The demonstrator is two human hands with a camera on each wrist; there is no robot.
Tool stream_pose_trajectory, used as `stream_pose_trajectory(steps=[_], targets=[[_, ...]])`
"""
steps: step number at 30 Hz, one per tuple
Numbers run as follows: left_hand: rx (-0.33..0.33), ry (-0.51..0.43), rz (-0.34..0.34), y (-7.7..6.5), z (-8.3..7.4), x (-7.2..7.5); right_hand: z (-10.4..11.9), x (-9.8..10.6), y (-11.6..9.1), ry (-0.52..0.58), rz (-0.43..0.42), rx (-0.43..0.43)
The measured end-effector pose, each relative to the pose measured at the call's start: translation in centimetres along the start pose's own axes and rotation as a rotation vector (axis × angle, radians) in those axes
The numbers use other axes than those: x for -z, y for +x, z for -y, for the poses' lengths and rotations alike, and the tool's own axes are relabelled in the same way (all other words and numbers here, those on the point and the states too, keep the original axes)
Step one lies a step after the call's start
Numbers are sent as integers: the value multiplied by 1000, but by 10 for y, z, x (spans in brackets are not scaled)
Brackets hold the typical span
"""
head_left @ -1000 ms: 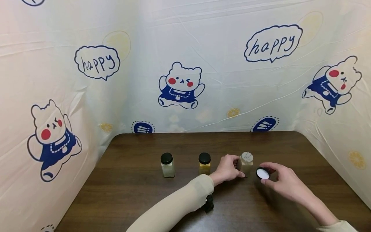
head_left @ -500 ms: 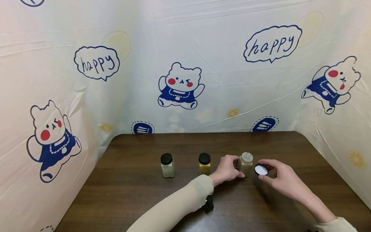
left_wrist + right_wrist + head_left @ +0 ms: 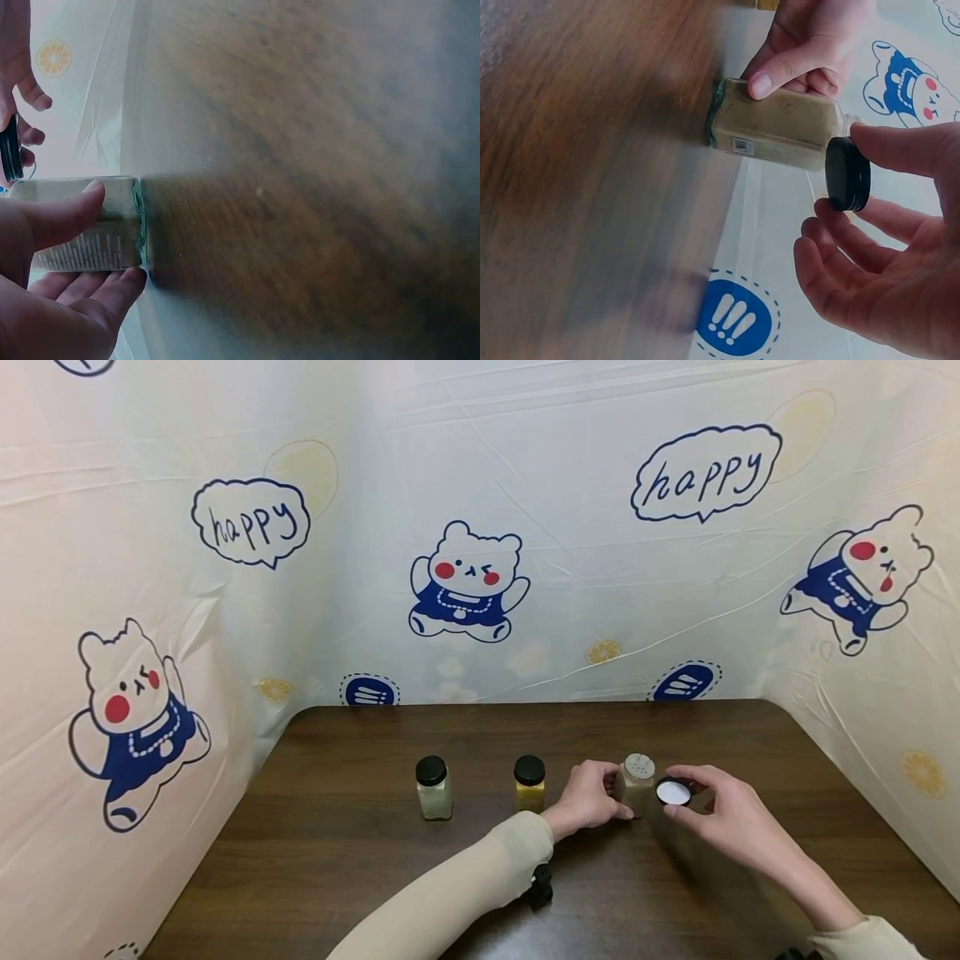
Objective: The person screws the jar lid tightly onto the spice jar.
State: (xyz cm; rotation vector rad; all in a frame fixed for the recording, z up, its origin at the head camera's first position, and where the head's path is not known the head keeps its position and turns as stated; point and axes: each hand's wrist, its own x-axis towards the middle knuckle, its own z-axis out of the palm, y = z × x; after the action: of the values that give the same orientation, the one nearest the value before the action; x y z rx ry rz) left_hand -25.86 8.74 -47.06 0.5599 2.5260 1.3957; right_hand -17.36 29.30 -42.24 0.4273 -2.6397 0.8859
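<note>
My left hand (image 3: 588, 795) grips a square glass spice jar (image 3: 637, 787) that stands upright on the table, filled with a pale beige powder. Its white sifter top with small holes is uncovered. In the left wrist view the thumb (image 3: 71, 217) lies along one side of the glass, with fingers under the opposite side. Just right of the jar, my right hand (image 3: 738, 818) pinches a round black lid (image 3: 673, 792) between thumb and fingers, its white inside facing the head camera. The right wrist view shows the lid (image 3: 847, 174) beside the jar's top end.
Two more spice jars with black lids stand to the left on the brown wooden table (image 3: 337, 852): one with pale greenish contents (image 3: 434, 789), one with yellow contents (image 3: 529, 783). A printed cloth (image 3: 337, 568) hangs behind and at both sides.
My right hand has moved slightly left and up with the black lid, bringing it closer to the jar. The left hand and the jar have stayed in place.
</note>
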Motion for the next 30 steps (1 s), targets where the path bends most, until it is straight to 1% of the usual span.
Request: stream_pose_trajectory(steps=[8,17,25,30], targets=[[14,-13,6,0,-1,0,2,0,3,-2,-15,18],[-1,-10,3,0,0,0,5,1,8,13,4,-1],[12,-22,9,-1,0,1,8,3,10,9,22,-11],[10,-20,8,0,0,0,9,4,12,6,45,-41]])
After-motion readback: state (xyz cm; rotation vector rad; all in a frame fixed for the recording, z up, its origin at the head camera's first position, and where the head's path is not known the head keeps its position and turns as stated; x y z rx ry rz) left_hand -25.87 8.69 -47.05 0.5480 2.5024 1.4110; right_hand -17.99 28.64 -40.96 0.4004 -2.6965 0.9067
